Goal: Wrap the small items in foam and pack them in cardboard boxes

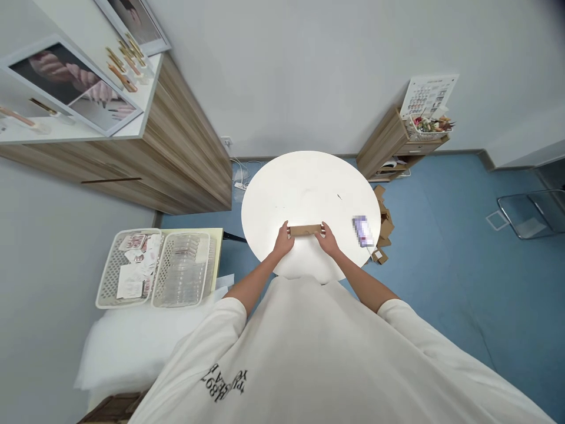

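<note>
A small flat brown cardboard box (305,230) lies at the near edge of a round white table (309,188). My left hand (283,240) grips its left end with curled fingers. My right hand (327,238) grips its right end the same way. Both forearms reach out from my white shirt over the table's near rim. A phone (363,231) lies on the table to the right of my right hand.
Two white mesh baskets (159,268) with packets and clear trays stand at my left on a yellow surface. A wooden cabinet (176,159) fills the far left. A small wooden shelf (392,147) and cardboard scraps (383,227) are behind the table on the blue floor.
</note>
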{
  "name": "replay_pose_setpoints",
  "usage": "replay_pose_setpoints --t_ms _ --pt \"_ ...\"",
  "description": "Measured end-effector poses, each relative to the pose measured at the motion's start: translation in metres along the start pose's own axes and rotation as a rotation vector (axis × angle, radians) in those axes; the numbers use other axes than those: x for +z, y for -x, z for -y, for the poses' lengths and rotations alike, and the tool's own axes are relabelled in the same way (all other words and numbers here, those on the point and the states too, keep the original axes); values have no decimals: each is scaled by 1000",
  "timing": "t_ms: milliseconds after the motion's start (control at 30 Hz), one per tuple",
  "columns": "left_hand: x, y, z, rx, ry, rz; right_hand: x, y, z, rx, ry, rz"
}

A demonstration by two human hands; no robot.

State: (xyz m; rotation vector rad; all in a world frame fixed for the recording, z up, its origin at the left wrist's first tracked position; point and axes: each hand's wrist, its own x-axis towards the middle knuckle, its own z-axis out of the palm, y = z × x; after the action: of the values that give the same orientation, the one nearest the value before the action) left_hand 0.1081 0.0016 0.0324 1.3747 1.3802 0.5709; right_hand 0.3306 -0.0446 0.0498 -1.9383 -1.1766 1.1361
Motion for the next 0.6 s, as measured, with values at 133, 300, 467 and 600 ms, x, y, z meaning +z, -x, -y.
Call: replay_pose_setpoints --t_ms 133,300,467,600 --pt "6 28 21 -7 17 31 6 26 -21 33 -22 21" --pt "10 47 45 -138 19 116 18 45 -47 144 6 79" --pt "5 47 61 -277 -4 149 28 50 -54 226 48 75" --pt "0 40 61 -299 9 159 33 49 -49 266 66 44"
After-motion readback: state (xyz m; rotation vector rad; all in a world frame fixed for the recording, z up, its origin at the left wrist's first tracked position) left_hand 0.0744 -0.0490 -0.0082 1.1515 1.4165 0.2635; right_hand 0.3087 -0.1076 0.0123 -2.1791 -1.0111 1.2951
